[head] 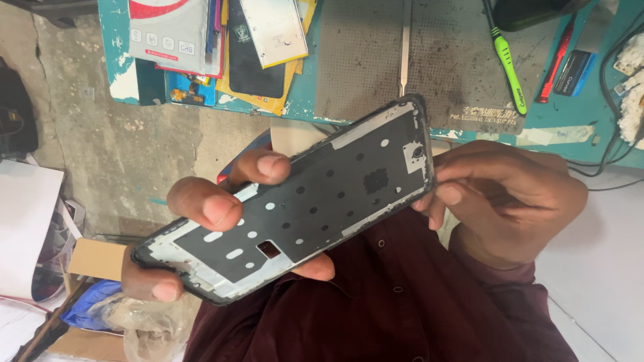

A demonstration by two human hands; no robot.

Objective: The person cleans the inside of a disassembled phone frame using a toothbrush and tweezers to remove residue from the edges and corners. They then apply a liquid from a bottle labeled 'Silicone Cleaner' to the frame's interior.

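I hold a phone's inner frame (315, 194) tilted in front of my chest, its dark back plate facing me, dotted with small pale holes and a square cut-out. My left hand (201, 201) grips its lower left end, with two fingertips on the plate, the thumb at the bottom corner and another finger underneath. My right hand (510, 194) pinches the upper right edge of the frame with curled fingers. My maroon shirt (402, 302) fills the view below.
A teal workbench (590, 114) runs along the top, with a grey work mat (443, 60), metal tweezers (404, 47), a green toothbrush (506, 60), a red tool (555, 60) and stacked phone-part packets (201, 40). Cables (624, 74) lie at right. A plastic bag (134, 322) and cardboard (94, 258) sit lower left.
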